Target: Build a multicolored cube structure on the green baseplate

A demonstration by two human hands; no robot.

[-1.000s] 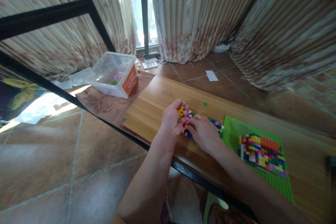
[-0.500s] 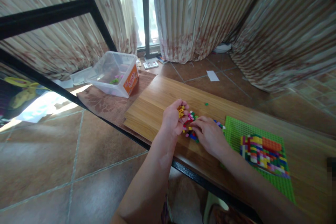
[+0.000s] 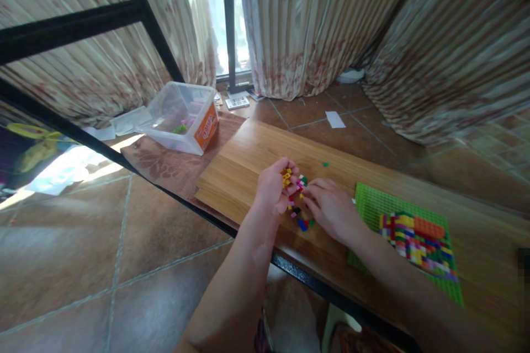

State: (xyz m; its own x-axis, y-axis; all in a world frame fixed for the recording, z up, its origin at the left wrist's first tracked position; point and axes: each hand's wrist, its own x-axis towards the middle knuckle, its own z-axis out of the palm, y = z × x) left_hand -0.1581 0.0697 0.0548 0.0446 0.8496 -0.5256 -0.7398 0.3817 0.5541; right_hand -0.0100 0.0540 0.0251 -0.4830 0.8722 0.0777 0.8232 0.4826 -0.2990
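My left hand (image 3: 272, 185) is cupped, palm up, around several small yellow toy bricks (image 3: 286, 177). Close beside it, my right hand (image 3: 331, 207) has thumb and fingertips pinched on a yellow brick (image 3: 302, 197). Loose bricks in mixed colours lie on the wooden board between and below the hands, among them a blue brick (image 3: 302, 225) and a green brick (image 3: 304, 180). My right hand hides part of this pile. To the right of it, a green baseplate (image 3: 366, 198) carries a block of multicoloured bricks (image 3: 414, 240).
A clear plastic box (image 3: 174, 143) with an orange label and a few pieces inside stands on a brown cloth (image 3: 144, 162) at the left. One small green piece (image 3: 326, 164) lies apart on the wooden board (image 3: 248, 154). Black metal bars (image 3: 165, 60) cross the left side.
My right hand has shifted slightly and now pinches a yellow brick near my left palm. Some loose bricks around it have moved or become hidden. My left hand stays almost still.
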